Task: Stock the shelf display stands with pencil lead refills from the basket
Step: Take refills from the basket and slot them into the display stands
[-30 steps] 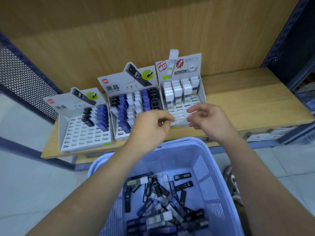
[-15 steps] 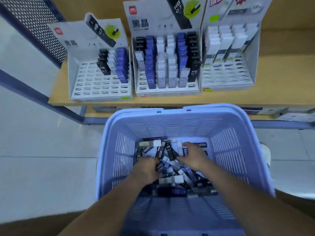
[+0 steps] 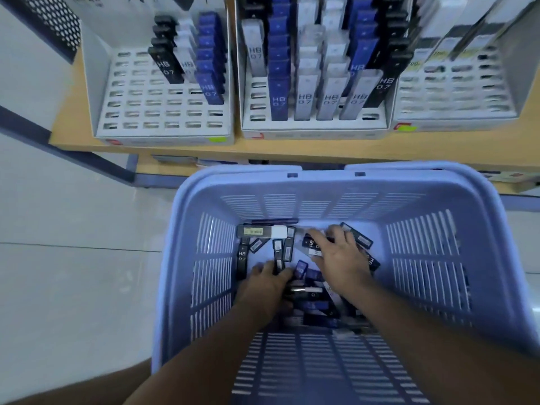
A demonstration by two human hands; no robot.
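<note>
Both hands reach into a lilac basket [image 3: 423, 206] below the shelf [image 3: 73, 124], where loose refills [image 3: 260, 231] lie heaped on the basket's floor. The right hand [image 3: 343, 260] lies spread, fingers fairly straight, over black refills at the heap's far side. The left hand [image 3: 267, 285] curls into the heap, though whether it grasps one cannot be told. On the shelf, the middle stand [image 3: 315, 128] is nearly full and the left stand [image 3: 163, 112] mostly bare.

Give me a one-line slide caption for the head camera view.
Left hand and right hand reach into loose pencil lead refills in the blue basket, below partly stocked display stands.
</note>
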